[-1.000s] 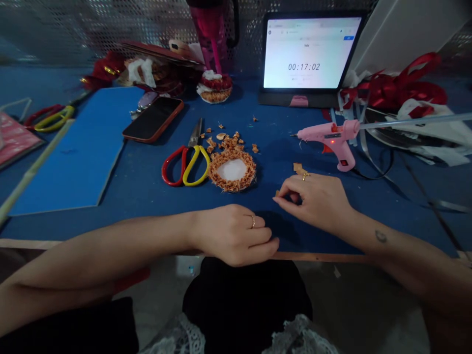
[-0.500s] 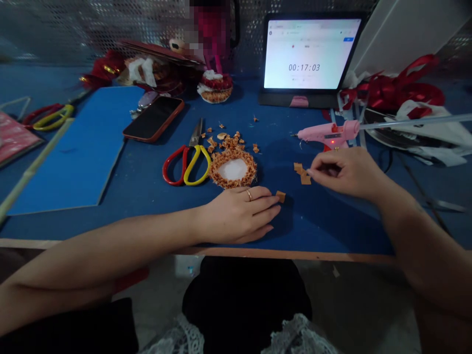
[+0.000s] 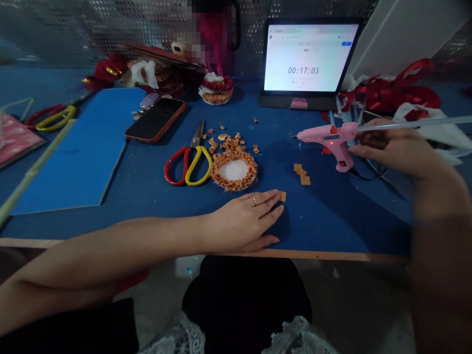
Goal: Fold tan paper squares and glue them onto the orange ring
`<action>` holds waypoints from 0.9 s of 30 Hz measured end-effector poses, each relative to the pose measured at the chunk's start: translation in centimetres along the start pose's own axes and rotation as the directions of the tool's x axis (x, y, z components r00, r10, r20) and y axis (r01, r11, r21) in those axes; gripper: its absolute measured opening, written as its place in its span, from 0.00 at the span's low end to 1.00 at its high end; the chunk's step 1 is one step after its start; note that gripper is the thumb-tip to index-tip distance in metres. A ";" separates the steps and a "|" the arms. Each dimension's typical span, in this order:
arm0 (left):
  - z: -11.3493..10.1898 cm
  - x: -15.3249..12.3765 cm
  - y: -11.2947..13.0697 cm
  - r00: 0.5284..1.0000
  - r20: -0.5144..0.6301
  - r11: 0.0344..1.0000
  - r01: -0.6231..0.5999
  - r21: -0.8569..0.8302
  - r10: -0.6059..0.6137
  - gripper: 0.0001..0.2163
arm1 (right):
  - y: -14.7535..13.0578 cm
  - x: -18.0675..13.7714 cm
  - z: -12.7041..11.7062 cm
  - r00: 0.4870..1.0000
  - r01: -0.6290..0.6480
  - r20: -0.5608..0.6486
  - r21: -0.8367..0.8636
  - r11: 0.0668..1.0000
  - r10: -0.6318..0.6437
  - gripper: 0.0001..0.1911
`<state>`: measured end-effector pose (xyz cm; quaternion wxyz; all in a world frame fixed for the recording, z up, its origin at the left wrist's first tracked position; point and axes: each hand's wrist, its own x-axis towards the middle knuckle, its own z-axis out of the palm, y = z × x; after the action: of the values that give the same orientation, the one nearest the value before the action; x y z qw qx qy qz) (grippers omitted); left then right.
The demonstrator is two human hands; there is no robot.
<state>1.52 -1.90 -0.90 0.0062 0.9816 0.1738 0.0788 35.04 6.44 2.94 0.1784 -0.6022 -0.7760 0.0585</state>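
Note:
My left hand (image 3: 247,221) lies flat near the table's front edge, fingers stretched out. Its fingertips rest on a small tan square (image 3: 282,196). A few more tan squares (image 3: 302,174) lie to the right. My right hand (image 3: 396,145) is just right of the pink hot glue gun (image 3: 334,137), thumb close to its handle and apart from the fingers, which are partly hidden behind the glue stick. The gun's small light glows red. Left of centre sits a round piece with a ruffled tan rim (image 3: 236,184) and a white middle.
Left of the round piece are red-and-yellow scissors (image 3: 188,164). Tan scraps (image 3: 234,142) lie behind it. A phone (image 3: 157,120), a blue board (image 3: 81,147) and another pair of scissors (image 3: 55,118) are further left. A tablet (image 3: 309,59) stands behind; red ribbon (image 3: 401,91) lies back right.
My right hand has moved away from the loose tan squares, right and back to beside the glue gun. My left hand has shifted slightly, its fingertips now covering more of the tan square.

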 end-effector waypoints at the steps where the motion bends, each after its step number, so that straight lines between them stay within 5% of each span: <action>1: 0.0 0.0 0.1 1.000 0.008 1.000 0.005 -0.009 -0.005 0.25 | -0.3 0.2 0.5 1.000 0.007 -0.019 -0.012 1.000 -0.007 0.24; 8: 0.0 -0.1 0.2 0.999 0.036 0.998 0.029 -0.058 -0.027 0.27 | -2.3 0.8 3.7 0.964 -0.129 0.243 0.071 0.989 0.108 0.26; 15: -0.1 -0.2 -0.3 0.999 -0.049 0.999 -0.025 -0.021 0.024 0.22 | -2.7 -0.5 3.0 0.996 0.063 -0.073 0.189 0.980 -0.050 0.19; 19: -0.1 -0.2 -0.3 0.999 -0.041 0.999 -0.034 -0.025 0.032 0.21 | -4.0 -1.9 1.0 0.994 0.035 0.073 0.481 0.876 -0.080 0.16; 27: -0.2 -0.1 -0.3 0.999 -0.045 1.000 -0.011 -0.004 0.011 0.20 | -4.6 -3.1 0.1 0.874 0.259 0.324 0.322 0.911 -0.363 0.14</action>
<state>1.33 -1.62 -0.70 0.0039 0.9805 0.1684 0.1012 31.49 2.23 3.55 0.1130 -0.4158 -0.8676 0.2482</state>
